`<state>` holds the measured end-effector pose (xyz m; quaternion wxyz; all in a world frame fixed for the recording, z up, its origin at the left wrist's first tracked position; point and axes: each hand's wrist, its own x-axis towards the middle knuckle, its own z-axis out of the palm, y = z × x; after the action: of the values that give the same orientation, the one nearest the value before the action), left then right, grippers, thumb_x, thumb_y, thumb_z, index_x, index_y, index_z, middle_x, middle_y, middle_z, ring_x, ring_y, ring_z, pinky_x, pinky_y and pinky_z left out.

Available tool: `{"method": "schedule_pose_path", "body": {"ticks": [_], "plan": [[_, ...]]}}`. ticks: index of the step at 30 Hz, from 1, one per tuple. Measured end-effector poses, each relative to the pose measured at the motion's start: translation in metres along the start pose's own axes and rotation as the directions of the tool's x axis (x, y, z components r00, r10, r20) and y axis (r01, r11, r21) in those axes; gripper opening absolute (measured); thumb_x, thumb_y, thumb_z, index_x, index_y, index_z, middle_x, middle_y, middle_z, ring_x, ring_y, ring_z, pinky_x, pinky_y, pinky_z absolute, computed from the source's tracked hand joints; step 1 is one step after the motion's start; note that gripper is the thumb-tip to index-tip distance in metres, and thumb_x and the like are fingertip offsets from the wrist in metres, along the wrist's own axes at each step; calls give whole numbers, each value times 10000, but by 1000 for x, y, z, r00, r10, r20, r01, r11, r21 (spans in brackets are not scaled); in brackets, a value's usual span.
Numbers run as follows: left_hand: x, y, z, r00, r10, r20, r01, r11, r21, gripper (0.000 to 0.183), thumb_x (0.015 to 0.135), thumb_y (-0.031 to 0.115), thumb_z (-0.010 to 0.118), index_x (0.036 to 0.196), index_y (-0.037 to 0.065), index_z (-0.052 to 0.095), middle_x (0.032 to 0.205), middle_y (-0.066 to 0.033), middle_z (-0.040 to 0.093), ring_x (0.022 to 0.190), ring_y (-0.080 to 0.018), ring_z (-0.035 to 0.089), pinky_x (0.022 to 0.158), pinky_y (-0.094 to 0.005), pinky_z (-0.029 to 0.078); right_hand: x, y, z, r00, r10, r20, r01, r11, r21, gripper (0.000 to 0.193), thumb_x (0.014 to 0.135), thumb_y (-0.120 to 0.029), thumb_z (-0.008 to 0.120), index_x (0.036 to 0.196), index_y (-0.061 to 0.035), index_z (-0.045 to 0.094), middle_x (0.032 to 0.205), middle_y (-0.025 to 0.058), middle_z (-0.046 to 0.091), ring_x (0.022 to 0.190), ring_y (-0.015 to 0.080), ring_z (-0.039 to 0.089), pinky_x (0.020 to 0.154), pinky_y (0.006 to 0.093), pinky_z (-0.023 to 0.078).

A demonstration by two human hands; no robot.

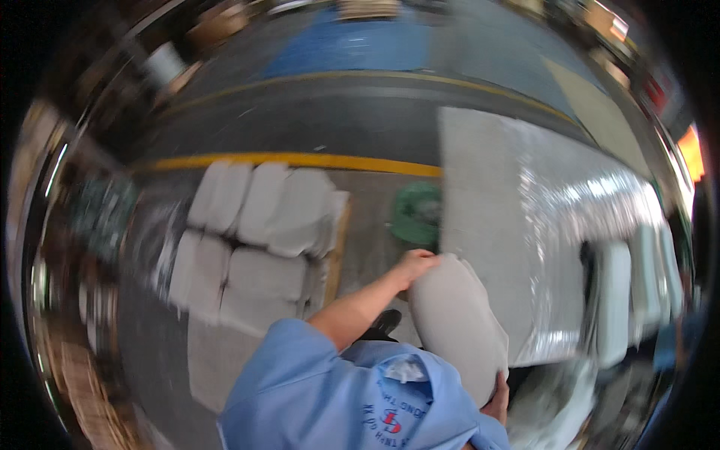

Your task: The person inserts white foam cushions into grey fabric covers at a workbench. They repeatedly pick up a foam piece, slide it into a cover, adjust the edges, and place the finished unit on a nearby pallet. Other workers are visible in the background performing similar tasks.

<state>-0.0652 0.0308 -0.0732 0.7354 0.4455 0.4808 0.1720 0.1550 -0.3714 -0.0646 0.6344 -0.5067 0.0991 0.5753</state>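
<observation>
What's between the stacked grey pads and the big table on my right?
The head view shows a green container on the floor between them and, nearer you, your left hand gripping one end of a pad.

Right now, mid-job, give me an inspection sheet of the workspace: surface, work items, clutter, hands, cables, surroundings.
Surface: grey table at right, partly covered by shiny clear film.
Job's things: one pale oblong piece held beside the table; similar stacked pieces at left.
Clutter: green container beside the table, contents blurred; pale upright pieces at the table's right end.
Hands: left hand grips the piece's far end; right hand holds its near right edge, fingers partly hidden.
Cables: nothing seen.
Surroundings: yellow floor line, blue floor area beyond; edges blurred.
</observation>
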Motion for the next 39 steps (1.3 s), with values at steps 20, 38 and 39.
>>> {"method": "schedule_pose_path", "body": {"ticks": [20, 38, 39], "plan": [[-311, -251, 2, 939, -141, -314, -248, 355, -901, 521, 980, 470, 726, 1342, 100, 663, 1283, -95, 713, 1190, -263, 671, 1034, -481, 539, 42, -66, 82, 771, 288, 568, 190, 748, -636, 737, 871, -185, 822, 1494, -16, 466, 1403, 147, 609, 1299, 303, 588, 1094, 463, 468], [-496, -336, -226, 719, -432, -545, -395, 391, -831, 712, 969, 494, 702, 1524, 149, 418, 1239, -151, 610, 1040, -385, 676, 896, -513, 559, 11, 261, 245, 854, 212, 474, 91, 838, -538, 536, 917, -78, 712, 1410, -20, 510, 1215, 117, 650, 1088, 288, 654, 950, 462, 542], [-514, -344, -250, 722, -426, -544, -374, 421, -826, 665, 970, 481, 707, 1492, 162, 447, 1239, -148, 616, 1007, -376, 688, 841, -490, 574, 7, 289, 269, 864, 196, 464, 75, 860, -504, 532, 924, -72, 704, 1414, -22, 502, 1224, 117, 646, 1097, 291, 652, 953, 468, 545]]}}
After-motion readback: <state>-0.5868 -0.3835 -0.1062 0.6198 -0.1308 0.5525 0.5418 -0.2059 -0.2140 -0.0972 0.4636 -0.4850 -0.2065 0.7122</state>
